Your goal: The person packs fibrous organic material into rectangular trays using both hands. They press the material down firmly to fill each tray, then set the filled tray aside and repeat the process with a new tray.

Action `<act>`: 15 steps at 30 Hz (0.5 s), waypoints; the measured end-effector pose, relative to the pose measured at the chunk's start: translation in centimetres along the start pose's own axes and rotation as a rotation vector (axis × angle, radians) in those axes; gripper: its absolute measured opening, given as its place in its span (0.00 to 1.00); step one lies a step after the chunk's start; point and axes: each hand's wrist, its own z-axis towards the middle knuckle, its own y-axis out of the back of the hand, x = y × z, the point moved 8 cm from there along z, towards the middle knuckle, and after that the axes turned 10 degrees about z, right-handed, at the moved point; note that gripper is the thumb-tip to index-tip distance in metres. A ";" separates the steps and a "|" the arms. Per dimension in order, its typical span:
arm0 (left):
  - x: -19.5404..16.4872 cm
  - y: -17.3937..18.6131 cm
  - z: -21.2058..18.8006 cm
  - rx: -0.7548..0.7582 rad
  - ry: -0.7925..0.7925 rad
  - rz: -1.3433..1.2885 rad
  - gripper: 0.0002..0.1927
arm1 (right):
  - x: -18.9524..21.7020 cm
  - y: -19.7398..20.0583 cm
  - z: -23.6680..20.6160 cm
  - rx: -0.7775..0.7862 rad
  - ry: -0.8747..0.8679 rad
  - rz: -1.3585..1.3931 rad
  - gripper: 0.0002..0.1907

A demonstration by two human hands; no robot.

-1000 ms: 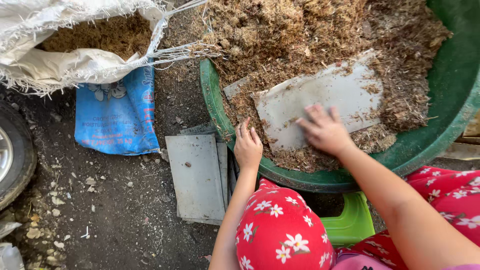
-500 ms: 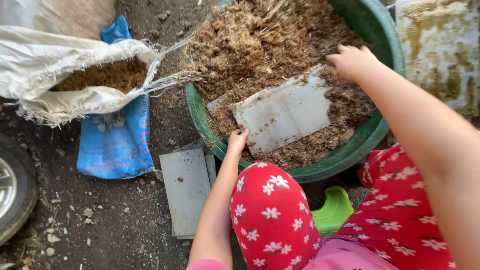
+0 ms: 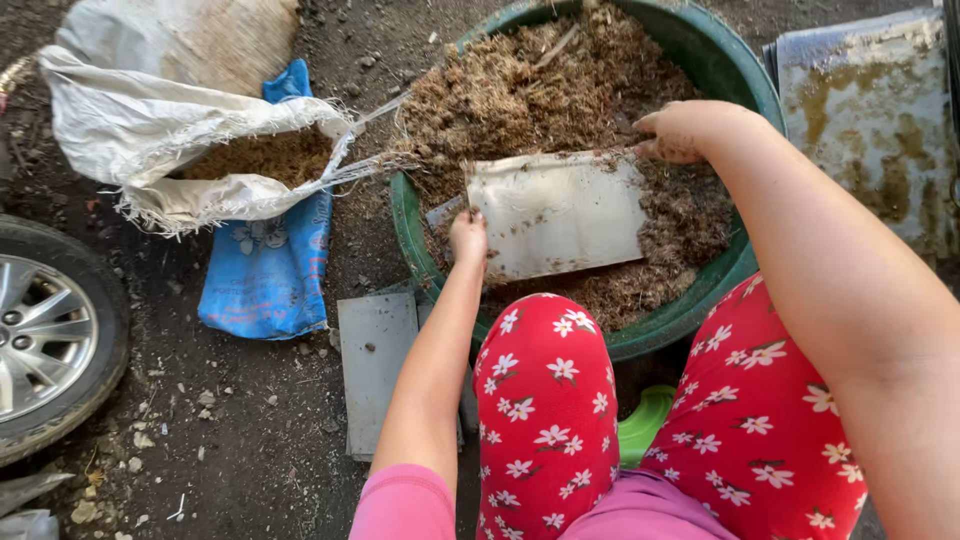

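Gripping the pale sheet (image 3: pixel 558 213) at two corners, your hands are set wide apart: your left hand (image 3: pixel 468 236) is curled over its lower left corner at about 8 o'clock in the green tub (image 3: pixel 412 232), fingers folded onto the edge, and your right hand (image 3: pixel 682 131) is closed on the upper right corner at about 2 o'clock, though the fingertips are hidden behind the knuckles, so you cannot tell how firmly they pinch. The sheet lies flat and slightly tilted on the brown mulch (image 3: pixel 520 85) that fills the tub, with crumbs scattered on its face. Watch the near rim at 6 o'clock: the mulch is heaped close to the edge there, right above your knees, and a quick drag toward you would likely push it over onto your lap and the ground. The sheet looks thin; held only by opposite corners it may buckle or twist and dump whatever it carries. At 10 o'clock the open white sack (image 3: pixel 150 140) leans against the tub's rim with its frayed threads touching the mulch, so a wide sweep left could snag them or tip the sack. Just below it lie a blue bag (image 3: pixel 270 265) and a grey slab (image 3: pixel 375 370) on the dirt, with a car wheel (image 3: pixel 45 345) at 8 o'clock, well apart.
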 end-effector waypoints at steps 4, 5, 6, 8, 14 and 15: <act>-3.7 5.9 2.8 -0.126 -0.167 -0.170 0.15 | -0.9 -0.4 1.6 -0.016 0.031 0.055 0.32; -4.2 7.6 3.5 -0.141 -0.188 -0.251 0.16 | -0.7 -0.1 1.6 -0.065 0.069 0.044 0.33; -4.8 9.9 3.8 -0.202 -0.278 -0.303 0.15 | -1.0 -0.5 1.7 -0.032 0.032 0.083 0.34; -5.1 14.2 3.2 -0.331 -0.366 -0.263 0.15 | -1.7 -1.3 1.7 0.036 -0.038 0.160 0.37; -2.6 20.2 -1.1 -0.423 -0.519 -0.232 0.15 | -1.6 0.1 0.9 -0.040 -0.011 0.074 0.36; -1.5 19.7 -1.8 -0.408 -0.490 -0.195 0.14 | -1.6 0.2 0.8 -0.034 -0.002 0.077 0.36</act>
